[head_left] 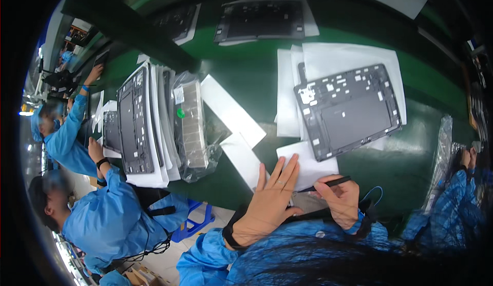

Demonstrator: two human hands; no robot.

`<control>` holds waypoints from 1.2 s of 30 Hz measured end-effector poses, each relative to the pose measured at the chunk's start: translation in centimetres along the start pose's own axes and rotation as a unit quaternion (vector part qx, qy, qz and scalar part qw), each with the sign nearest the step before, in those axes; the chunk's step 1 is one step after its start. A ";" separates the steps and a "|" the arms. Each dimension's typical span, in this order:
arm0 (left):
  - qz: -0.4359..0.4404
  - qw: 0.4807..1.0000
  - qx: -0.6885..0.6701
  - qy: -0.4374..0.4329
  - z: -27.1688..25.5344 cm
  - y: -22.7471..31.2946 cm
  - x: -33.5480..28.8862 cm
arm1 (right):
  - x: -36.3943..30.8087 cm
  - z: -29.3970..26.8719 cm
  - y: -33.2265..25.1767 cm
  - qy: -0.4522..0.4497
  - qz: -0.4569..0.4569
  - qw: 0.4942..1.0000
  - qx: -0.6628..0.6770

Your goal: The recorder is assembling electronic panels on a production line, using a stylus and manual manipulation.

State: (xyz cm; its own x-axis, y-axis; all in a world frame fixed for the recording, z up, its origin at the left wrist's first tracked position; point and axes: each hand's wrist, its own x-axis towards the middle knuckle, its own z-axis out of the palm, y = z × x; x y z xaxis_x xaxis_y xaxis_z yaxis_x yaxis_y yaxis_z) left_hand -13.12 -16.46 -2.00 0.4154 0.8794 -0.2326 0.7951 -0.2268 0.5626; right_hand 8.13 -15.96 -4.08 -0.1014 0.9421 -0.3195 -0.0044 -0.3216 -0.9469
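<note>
My left hand (271, 198) lies with its fingers stretched out, fingertips on white paper strips and sheets near the front edge of the green table. It holds nothing that I can see. My right hand (339, 203) grips a slim black pen-like tool (336, 181), whose thin end points left toward my left thumb; whether it is a pen or tweezers I cannot make out. Under and beyond my fingers lies a small white sheet (311, 169). Farther off, a black tablet housing (354, 111) with several small white patches rests tilted on larger white sheets (354, 56).
Left of the white strips (233, 108) stands a clear plastic bag (194, 121) of pale stacked pieces, beside a stack of housings (134, 124) with sheets. Another housing (261, 21) lies at the back. Co-workers in blue sit at left and right.
</note>
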 end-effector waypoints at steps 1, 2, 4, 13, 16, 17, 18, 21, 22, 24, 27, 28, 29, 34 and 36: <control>0.006 1.000 0.003 0.006 -0.4 0.2 0.1 | 0.4 -0.4 -1.1 0.016 0.037 0.996 0.081; 0.004 1.000 0.010 0.007 -1.0 0.5 0.0 | 1.5 -1.2 -2.5 0.017 0.027 0.996 0.079; 0.011 1.000 0.012 0.014 -2.6 1.1 1.3 | 4.5 -3.0 -5.6 0.050 -0.062 0.996 0.029; 0.029 0.987 0.061 0.146 -4.5 2.0 12.7 | 20.2 -4.0 -8.8 0.032 -0.107 0.992 -0.059; 0.018 0.988 0.063 0.139 -4.5 2.1 13.8 | 20.7 -4.6 -8.3 0.048 -0.092 0.992 -0.069; 0.017 0.989 0.064 0.130 -4.5 2.2 14.1 | 20.7 -4.5 -8.5 0.049 -0.096 0.991 -0.075; 0.017 0.990 0.062 0.126 -4.7 2.2 14.3 | 20.7 -4.3 -8.7 0.053 -0.098 0.990 -0.081; 0.013 0.990 0.078 0.116 -4.9 2.2 14.9 | 20.8 -3.9 -8.8 0.051 -0.095 0.990 -0.092; 0.006 0.990 0.072 0.122 -4.9 2.3 15.0 | 20.9 -4.0 -8.6 0.053 -0.093 0.990 -0.091; -0.002 0.990 0.067 0.126 -4.8 2.4 15.0 | 21.1 -4.1 -8.4 0.050 -0.092 0.989 -0.107; -0.008 0.990 0.072 0.119 -4.7 2.6 14.8 | 20.9 -4.0 -8.4 0.054 -0.087 0.990 -0.101; -0.009 0.990 0.072 0.119 -4.7 2.7 14.8 | 20.9 -4.0 -8.4 0.053 -0.087 0.990 -0.100; -0.009 0.990 0.071 0.119 -4.7 2.7 14.7 | 20.8 -4.0 -8.4 0.054 -0.089 0.990 -0.100; -0.009 0.991 0.071 0.115 -4.5 2.5 14.8 | 20.9 -4.1 -7.9 0.051 -0.091 0.989 -0.107; -0.008 0.991 0.072 0.114 -4.5 2.6 14.7 | 20.9 -4.1 -7.9 0.052 -0.089 0.988 -0.113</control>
State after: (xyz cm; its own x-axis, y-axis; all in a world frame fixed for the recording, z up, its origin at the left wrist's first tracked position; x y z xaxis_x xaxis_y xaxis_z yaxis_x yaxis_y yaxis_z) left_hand -6.96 -2.23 -0.40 0.3052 0.9512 -0.0455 0.8623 -0.2557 0.4371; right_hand 10.09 6.65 -3.46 -0.0154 0.9903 -0.1379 0.2098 -0.1316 -0.9688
